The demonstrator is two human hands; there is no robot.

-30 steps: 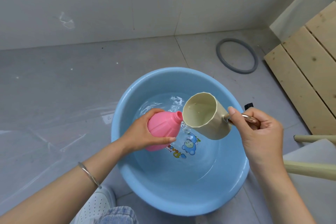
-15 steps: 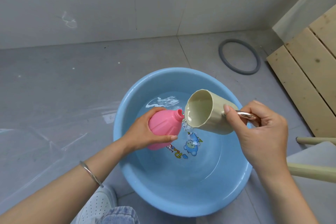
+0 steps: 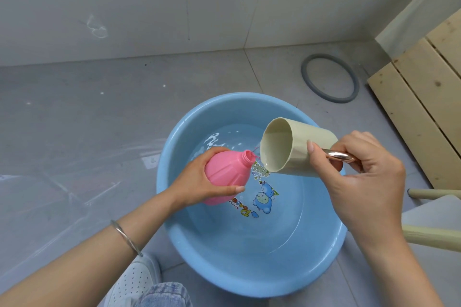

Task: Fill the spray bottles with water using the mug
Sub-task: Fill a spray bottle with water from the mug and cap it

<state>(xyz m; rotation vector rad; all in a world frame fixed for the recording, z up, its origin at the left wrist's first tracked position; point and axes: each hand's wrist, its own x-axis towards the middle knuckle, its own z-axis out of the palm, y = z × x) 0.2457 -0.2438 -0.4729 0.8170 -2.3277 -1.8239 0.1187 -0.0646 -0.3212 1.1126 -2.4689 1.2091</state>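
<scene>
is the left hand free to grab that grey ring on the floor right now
Probably not: the left hand grips the pink bottle over the basin, and the grey ring lies well beyond its far rim.

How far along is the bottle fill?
Done: the pink bottle is uncapped and the mug is tipped almost flat, only a little water at its lip. In hand: left hand grips the bottle tilted over the blue basin, right hand holds the mug's handle, lip close to the bottle's neck. Left: the bottle is opaque, so its level can't be read; no other bottle or spray cap in view.
</scene>
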